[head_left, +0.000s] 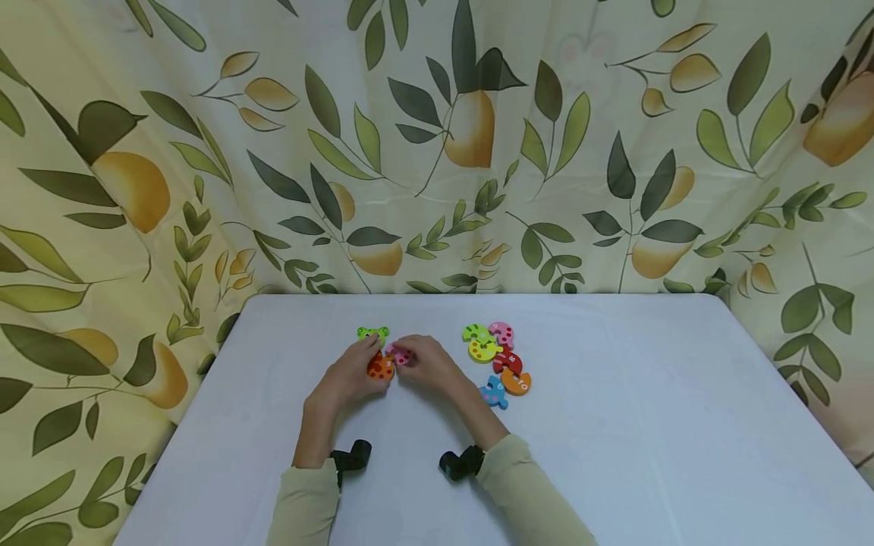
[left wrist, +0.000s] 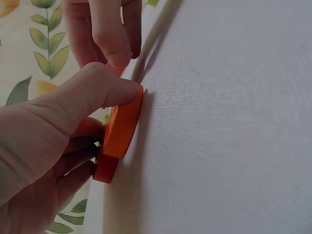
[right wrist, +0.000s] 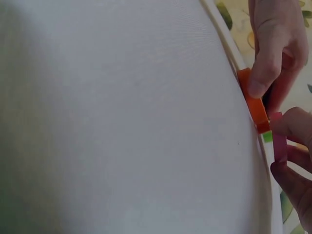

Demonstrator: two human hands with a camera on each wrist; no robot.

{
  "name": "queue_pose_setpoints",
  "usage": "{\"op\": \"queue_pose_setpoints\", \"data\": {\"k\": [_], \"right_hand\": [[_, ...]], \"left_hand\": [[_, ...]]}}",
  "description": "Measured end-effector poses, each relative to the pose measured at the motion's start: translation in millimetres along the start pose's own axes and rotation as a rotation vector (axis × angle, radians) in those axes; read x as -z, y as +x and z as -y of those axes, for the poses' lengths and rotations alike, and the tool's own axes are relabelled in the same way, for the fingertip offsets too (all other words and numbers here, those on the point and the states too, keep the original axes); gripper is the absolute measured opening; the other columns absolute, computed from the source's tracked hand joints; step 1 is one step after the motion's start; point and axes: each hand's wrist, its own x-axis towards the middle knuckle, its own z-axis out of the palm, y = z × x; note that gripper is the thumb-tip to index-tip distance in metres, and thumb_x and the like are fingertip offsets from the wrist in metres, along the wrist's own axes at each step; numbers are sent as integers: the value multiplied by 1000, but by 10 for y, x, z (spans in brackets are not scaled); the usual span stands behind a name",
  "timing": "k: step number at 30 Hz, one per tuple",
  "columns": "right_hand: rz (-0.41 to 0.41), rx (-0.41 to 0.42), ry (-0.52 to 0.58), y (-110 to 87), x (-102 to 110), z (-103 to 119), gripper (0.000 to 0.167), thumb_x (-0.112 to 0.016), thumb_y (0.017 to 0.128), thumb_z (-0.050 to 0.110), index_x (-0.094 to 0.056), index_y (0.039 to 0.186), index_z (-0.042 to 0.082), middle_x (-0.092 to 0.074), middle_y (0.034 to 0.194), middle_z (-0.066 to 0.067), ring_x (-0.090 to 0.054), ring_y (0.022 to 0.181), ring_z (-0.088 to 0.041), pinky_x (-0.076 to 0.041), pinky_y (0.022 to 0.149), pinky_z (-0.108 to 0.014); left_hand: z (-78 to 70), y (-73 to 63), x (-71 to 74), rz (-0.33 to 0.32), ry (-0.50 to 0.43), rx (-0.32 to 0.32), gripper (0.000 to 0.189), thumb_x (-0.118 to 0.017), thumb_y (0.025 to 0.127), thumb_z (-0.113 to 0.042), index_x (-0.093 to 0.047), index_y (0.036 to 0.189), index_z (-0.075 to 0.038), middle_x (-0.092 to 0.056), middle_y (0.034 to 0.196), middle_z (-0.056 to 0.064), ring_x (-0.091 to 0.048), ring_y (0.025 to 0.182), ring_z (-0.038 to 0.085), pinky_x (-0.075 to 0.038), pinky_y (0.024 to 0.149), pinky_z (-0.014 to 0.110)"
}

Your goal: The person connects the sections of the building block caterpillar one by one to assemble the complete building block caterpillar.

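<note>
Closest to the head camera: two pale sleeves (head_left: pixel 536 493), coming up from the bottom edge, with a black wrist camera (head_left: pixel 353 456) on each wrist. Beyond them both hands work close together on the white counter (head_left: pixel 649 409), left of centre.

Left hand (head_left: pixel 350 371): clamped on the spotted orange piece (head_left: pixel 381 367), thumb on its edge, other fingers curled in behind. Left wrist view also shows a red part (left wrist: pixel 106 168) up against it (can't tell if that's a separate piece).

Right hand (head_left: pixel 430 364): pinching the held pink piece (right wrist: pixel 279 141) between thumb and fingers, right next to the orange one. Can't tell if those two touch.

Green piece with a face (head_left: pixel 372 332) sits at the far side of the left hand, partly covered by it.

Second cluster is right of the right hand, running from far to near: striped green piece (head_left: pixel 476 332) and spotted pink piece (head_left: pixel 501 332) at the far end, yellow piece (head_left: pixel 483 349) just nearer, then red piece (head_left: pixel 507 360), plain orange piece (head_left: pixel 515 382), and blue piece (head_left: pixel 493 392) with pink spots, close beside the right forearm.

Backdrop: curtain (head_left: pixel 437 189) with leaf-and-fruit print, behind the counter's far edge and along its left.
</note>
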Motion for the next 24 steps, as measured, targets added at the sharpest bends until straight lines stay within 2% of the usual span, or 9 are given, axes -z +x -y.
{"op": "queue_pose_setpoints", "data": {"k": [8,17,24], "right_hand": [[-8,35,-30,47,-55,15,40,-69,86,7,-63,125,1,-66,124,-15,-60,118,-29,-45,107,-43],[-6,32,-69,40,-73,20,40,-69,86,6,-62,125,0,-65,127,-17,-58,122,-31,-43,109,-44],[4,42,-101,52,-71,24,40,-70,86,7,-63,125,1,-65,126,-15,-60,119,-29,-45,107,-42]], "left_hand": [[11,-4,-5,-3,-9,-8,79,-73,83,-28,-36,149,-5,-28,161,8,-27,148,32,-31,117,52],[22,-11,-15,5,-22,6,78,-73,85,-29,-36,149,-7,-27,161,6,-27,148,30,-29,118,50],[25,-10,-13,-1,-19,-10,78,-73,85,-29,-36,149,-6,-27,161,7,-27,148,31,-30,118,51]]}}
